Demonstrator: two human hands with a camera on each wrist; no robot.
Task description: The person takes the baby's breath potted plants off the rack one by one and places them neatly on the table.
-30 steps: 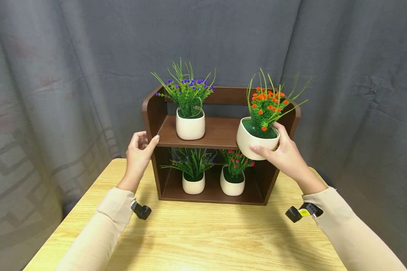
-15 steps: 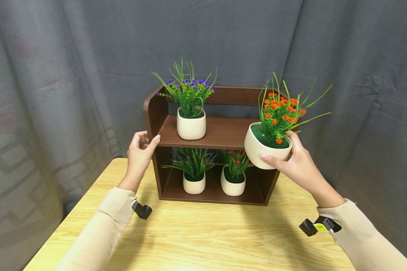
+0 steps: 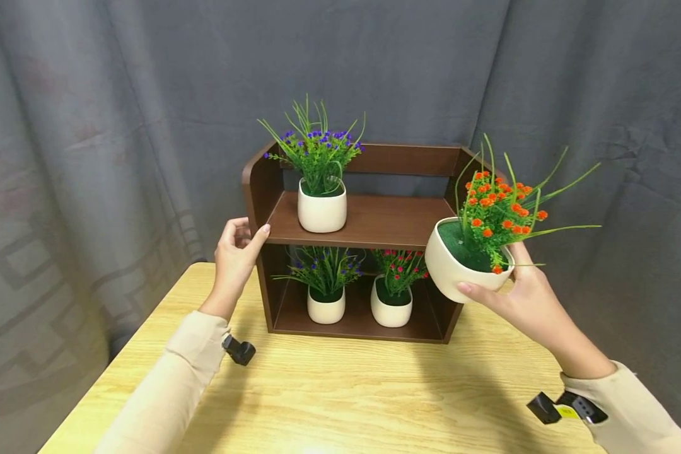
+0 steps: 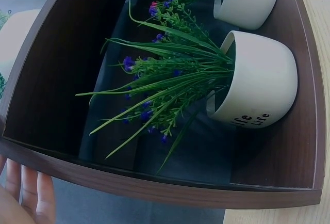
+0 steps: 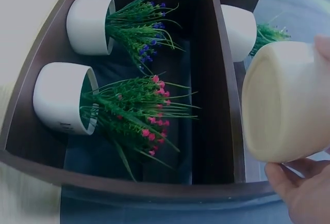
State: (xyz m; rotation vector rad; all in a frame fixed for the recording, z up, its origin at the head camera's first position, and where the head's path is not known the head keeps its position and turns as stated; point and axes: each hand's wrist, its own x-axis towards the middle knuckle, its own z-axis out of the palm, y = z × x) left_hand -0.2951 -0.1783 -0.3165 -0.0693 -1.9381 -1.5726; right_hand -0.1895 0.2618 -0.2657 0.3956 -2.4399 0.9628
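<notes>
My right hand (image 3: 536,309) grips a white pot of artificial orange flowers (image 3: 456,274), thumb on its front. The plant is tilted to the right, in front of the shelf's right side; the right wrist view shows the pot's bare base (image 5: 263,102). At the left side panel of the dark brown two-tier shelf (image 3: 391,217), my left hand (image 3: 234,261) holds on, thumb at the front edge and fingers along the outside. A potted plant with purple flowers (image 3: 322,211) stands on the upper tier's left.
Below, the lower tier holds a second purple-flowered pot (image 3: 326,309) and a pink-flowered pot (image 3: 391,310). The shelf stands on a light wooden table (image 3: 340,391), with a grey curtain (image 3: 408,69) hanging behind.
My right hand has carried the orange-flowered pot right and down, away from the upper tier's front edge, tilting it further. My left hand stays on the shelf's side.
</notes>
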